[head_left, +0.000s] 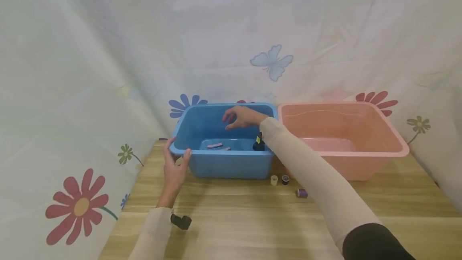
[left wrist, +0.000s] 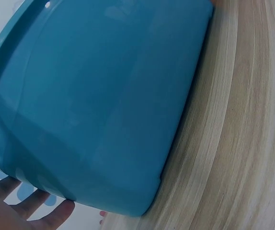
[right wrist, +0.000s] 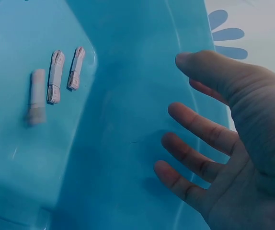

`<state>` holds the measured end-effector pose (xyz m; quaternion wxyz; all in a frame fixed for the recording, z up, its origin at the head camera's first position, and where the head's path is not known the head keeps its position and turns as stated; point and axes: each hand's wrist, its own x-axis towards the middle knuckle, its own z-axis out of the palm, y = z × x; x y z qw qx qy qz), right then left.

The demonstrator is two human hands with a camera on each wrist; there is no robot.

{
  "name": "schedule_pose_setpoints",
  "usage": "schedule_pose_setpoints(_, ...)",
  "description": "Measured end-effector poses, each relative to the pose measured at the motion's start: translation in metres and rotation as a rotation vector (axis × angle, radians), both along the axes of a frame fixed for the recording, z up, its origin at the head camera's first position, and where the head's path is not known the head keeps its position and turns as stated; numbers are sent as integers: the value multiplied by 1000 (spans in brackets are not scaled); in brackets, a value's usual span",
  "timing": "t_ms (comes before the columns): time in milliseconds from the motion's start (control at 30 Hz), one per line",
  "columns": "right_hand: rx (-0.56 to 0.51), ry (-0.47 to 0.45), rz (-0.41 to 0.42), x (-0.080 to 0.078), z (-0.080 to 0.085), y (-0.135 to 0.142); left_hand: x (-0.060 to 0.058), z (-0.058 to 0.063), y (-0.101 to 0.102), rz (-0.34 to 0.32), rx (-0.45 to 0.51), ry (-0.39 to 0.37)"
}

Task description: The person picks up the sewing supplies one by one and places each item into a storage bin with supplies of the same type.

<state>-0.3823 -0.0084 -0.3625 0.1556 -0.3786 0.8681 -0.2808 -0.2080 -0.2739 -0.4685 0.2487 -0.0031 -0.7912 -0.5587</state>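
Note:
My left hand [head_left: 175, 171] grips the near-left corner of a blue plastic tub [head_left: 231, 165], its thumb at the front rim and its fingers along the left side. Over the tub's inside hangs my right hand [head_left: 243, 116], fingers loosely bent apart and nothing between them. Below it, two flat bundles like folded measuring tapes, each with a paper band, lie on the tub floor: one tape bundle [right wrist: 56, 76] beside a smaller bundle [right wrist: 76, 68]. A third banded bundle [right wrist: 38, 96] next to them looks blurred in the right wrist view.
A pink tub [head_left: 361, 165] stands against the blue one on the right. In front of the tubs on the wooden table [head_left: 231, 220] are a pale yellow thread spool [head_left: 274, 180], a black spool [head_left: 285, 179] and a purple spool [head_left: 301, 193]. A flowered curtain [head_left: 216, 31] hangs behind.

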Motion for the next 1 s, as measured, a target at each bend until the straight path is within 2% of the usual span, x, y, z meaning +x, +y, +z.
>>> schedule_pose_setpoints(367, -8, -3, -24, -1, 4, 4, -1, 1, 1, -5, 10, -7)
schedule_pose_setpoints(733, -14, 31, -10, 4, 18, 9, 0, 0, 0, -15, 10, 3)
schedule_pose_setpoints(1000, -14, 60, -48, 6, 27, 12, 1, 0, 1, -7, 12, -2)
